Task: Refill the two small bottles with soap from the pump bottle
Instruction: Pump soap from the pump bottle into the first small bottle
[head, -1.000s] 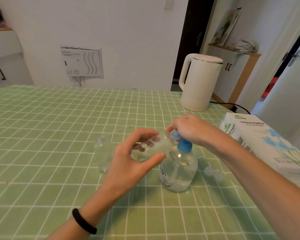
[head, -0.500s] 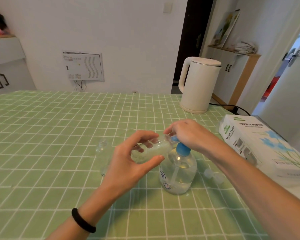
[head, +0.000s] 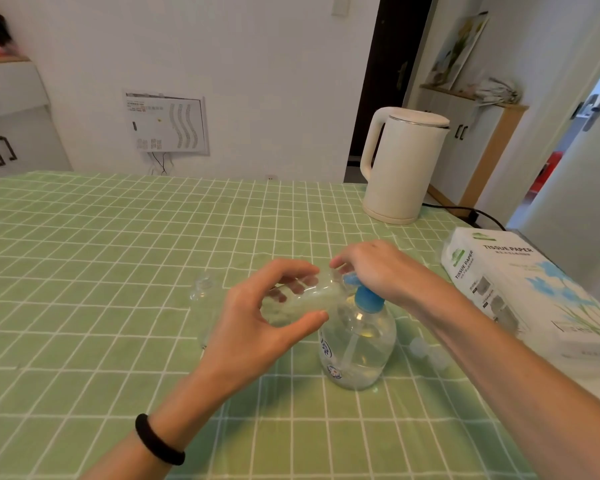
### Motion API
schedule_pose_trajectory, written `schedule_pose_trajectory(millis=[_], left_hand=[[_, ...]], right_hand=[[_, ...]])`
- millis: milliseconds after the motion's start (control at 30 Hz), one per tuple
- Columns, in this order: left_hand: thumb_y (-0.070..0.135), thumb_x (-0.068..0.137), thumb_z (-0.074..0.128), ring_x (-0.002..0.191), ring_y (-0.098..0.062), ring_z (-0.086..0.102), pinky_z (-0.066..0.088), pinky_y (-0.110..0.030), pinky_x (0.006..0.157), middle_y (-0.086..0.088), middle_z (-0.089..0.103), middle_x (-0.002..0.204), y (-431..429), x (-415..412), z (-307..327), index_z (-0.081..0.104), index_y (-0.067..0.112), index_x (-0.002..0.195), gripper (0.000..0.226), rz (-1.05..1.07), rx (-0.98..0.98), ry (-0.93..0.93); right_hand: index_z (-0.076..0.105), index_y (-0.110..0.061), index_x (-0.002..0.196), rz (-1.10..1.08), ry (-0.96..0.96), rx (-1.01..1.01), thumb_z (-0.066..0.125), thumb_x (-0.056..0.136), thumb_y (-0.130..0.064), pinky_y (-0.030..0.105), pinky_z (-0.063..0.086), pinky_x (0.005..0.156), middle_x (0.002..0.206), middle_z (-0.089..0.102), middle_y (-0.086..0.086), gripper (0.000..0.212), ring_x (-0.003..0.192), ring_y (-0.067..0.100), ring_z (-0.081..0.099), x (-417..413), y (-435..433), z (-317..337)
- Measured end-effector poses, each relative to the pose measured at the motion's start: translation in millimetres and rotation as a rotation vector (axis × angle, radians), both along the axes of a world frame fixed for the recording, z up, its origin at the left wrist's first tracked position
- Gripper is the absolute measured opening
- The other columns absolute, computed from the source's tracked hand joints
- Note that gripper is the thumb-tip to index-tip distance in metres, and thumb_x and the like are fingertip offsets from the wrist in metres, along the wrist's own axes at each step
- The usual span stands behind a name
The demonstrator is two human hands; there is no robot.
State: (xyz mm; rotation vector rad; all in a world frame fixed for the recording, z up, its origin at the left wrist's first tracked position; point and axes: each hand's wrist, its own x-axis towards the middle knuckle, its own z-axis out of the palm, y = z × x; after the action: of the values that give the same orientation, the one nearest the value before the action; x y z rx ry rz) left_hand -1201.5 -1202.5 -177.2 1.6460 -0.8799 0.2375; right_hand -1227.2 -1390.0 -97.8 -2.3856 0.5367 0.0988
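Currently the left hand (head: 253,323) is gripping a tilted small bottle (head: 305,301) in curled fingers (head: 291,268); the right hand (head: 378,268) is curling over the pump bottle (head: 364,344); a box (head: 520,275) is showing "TISSUE PAPER".

Place: you're in a home, a dining room by the look of it | tabletop (head: 118,237) under a green white-checked cloth | cream plastic electric kettle (head: 400,168) at your far right | white tissue-paper pack (head: 520,282) | white cupboard with black handles (head: 11,133)
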Motion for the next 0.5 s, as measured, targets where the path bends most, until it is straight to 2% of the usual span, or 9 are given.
schedule_pose_trajectory(millis=[67,133,200,267,333,367,400,433,500], left_hand=[[0.038,0.078,0.081,0.105,-0.015,0.072,0.055,-0.023,0.085,0.018,0.075,0.111,0,-1,0,0.068,0.034,0.119,0.043,0.002,-0.005,0.001],[0.038,0.079,0.081,0.105,-0.015,0.071,0.054,-0.021,0.085,0.018,0.074,0.112,-1,-2,1,0.068,0.034,0.119,0.043,-0.001,-0.011,-0.006],[0.037,0.079,0.081,0.105,-0.014,0.071,0.053,-0.018,0.085,0.017,0.075,0.112,0,-2,3,0.068,0.033,0.120,0.043,-0.007,-0.014,-0.012],[0.037,0.080,0.081,0.104,-0.015,0.071,0.053,-0.018,0.084,0.016,0.075,0.111,1,-1,3,0.068,0.031,0.121,0.044,-0.012,-0.005,-0.015],[0.037,0.079,0.081,0.103,-0.014,0.071,0.053,-0.019,0.083,0.016,0.075,0.110,2,-2,5,0.068,0.029,0.121,0.044,-0.016,-0.003,-0.010],[0.036,0.079,0.082,0.102,-0.014,0.070,0.053,-0.019,0.083,0.016,0.075,0.110,2,-2,5,0.069,0.028,0.121,0.045,-0.016,0.000,-0.011],[0.033,0.079,0.084,0.102,-0.013,0.070,0.053,-0.019,0.083,0.016,0.075,0.110,2,-1,5,0.069,0.027,0.121,0.045,-0.013,0.008,-0.012],[0.031,0.079,0.086,0.102,-0.013,0.070,0.053,-0.020,0.084,0.016,0.075,0.110,2,-1,4,0.069,0.026,0.121,0.045,-0.010,0.020,-0.010],[0.030,0.078,0.086,0.102,-0.013,0.070,0.055,-0.023,0.085,0.016,0.074,0.110,2,-1,3,0.069,0.027,0.120,0.046,-0.012,0.027,0.006]], right_hand=[[0.070,-0.011,0.108,0.028,0.037,-0.041,0.038,0.096,-0.025,0.040,0.043,0.083,0.125,0.068,0.004,0.037,0.096,0.022,0.057,1,-2,4],[0.065,-0.005,0.101,0.044,0.059,-0.068,0.039,0.095,-0.025,0.038,0.046,0.084,0.120,0.071,0.008,0.033,0.100,0.028,0.065,3,-4,11],[0.068,-0.008,0.112,0.005,0.065,-0.064,0.037,0.096,-0.030,0.041,0.047,0.096,0.116,0.072,0.004,0.042,0.112,0.029,0.065,3,-4,18],[0.066,-0.004,0.123,0.001,0.073,-0.050,0.037,0.100,-0.029,0.044,0.048,0.097,0.117,0.072,0.008,0.045,0.116,0.033,0.064,6,-5,17],[0.063,0.004,0.117,0.010,0.051,-0.025,0.039,0.100,-0.025,0.043,0.050,0.088,0.120,0.069,0.017,0.041,0.100,0.037,0.064,8,-5,11],[0.061,0.004,0.101,0.003,0.034,-0.005,0.040,0.097,-0.025,0.040,0.047,0.078,0.108,0.069,0.019,0.036,0.084,0.032,0.058,8,-5,7],[0.056,-0.004,0.085,-0.017,0.022,0.001,0.041,0.094,-0.025,0.038,0.041,0.070,0.091,0.064,0.015,0.028,0.074,0.026,0.048,8,-4,4],[0.052,-0.013,0.079,-0.036,0.029,-0.001,0.042,0.093,-0.026,0.036,0.037,0.066,0.082,0.055,0.009,0.021,0.069,0.022,0.042,8,-3,1],[0.052,-0.020,0.079,-0.047,0.045,-0.005,0.043,0.091,-0.029,0.035,0.036,0.064,0.079,0.050,0.005,0.017,0.067,0.021,0.040,7,1,1]])
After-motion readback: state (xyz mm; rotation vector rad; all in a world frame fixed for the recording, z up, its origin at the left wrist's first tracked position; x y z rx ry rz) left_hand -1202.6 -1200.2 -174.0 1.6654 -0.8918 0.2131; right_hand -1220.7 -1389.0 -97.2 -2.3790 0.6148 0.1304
